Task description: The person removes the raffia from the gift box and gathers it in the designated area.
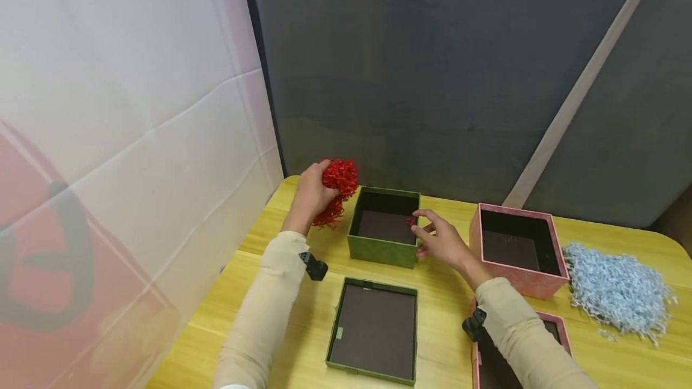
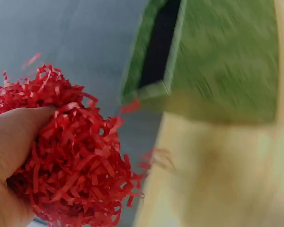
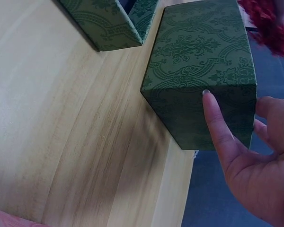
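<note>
My left hand grips a thick clump of red paper shreds left of the open green box. Loose strands stick out toward the box. At the box's right wall, my right hand reaches over the rim, thumb and index finger around a small bit of red shreds. In the right wrist view, one straight finger lies along the outside of the patterned green wall; the other fingertips are hidden behind it.
A green lid lies inside-up nearer me. To the right stand an open pink box and a pink lid partly under my right forearm. A pile of light blue paper shreds lies far right. Cloth walls border the table.
</note>
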The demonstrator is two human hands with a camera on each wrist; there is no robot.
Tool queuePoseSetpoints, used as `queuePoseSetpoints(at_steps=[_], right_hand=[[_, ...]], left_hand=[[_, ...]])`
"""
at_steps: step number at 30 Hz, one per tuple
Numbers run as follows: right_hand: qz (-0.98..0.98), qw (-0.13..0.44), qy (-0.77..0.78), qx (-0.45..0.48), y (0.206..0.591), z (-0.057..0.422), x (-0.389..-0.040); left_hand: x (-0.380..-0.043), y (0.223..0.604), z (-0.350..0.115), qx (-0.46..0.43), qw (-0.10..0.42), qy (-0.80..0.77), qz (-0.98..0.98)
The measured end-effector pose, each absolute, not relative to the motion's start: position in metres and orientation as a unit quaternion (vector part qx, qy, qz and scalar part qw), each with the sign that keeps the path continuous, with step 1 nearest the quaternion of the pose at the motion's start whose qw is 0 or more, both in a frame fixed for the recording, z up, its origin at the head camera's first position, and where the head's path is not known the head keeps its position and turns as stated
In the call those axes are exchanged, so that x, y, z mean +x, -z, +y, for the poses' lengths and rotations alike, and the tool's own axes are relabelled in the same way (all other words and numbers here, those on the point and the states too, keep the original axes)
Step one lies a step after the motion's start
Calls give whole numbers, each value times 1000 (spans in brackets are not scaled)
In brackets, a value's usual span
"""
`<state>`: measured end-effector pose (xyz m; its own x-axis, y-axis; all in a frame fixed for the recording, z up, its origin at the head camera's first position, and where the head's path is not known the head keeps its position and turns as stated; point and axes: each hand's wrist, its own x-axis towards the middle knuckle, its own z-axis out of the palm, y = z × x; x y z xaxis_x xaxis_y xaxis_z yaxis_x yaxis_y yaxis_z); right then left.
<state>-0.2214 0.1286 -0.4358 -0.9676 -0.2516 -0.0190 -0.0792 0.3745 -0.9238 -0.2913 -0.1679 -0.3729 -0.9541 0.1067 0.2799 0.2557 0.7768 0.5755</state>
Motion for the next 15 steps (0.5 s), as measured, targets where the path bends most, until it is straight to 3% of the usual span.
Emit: queuePoseSetpoints(at_steps=[9, 15], right_hand=[[825, 86, 551, -91, 435, 121, -220], [824, 95, 549, -103, 436, 113, -222]], left_hand=[[-285, 430, -206, -15, 20, 300, -954], [-276, 441, -214, 0, 17, 292, -956]])
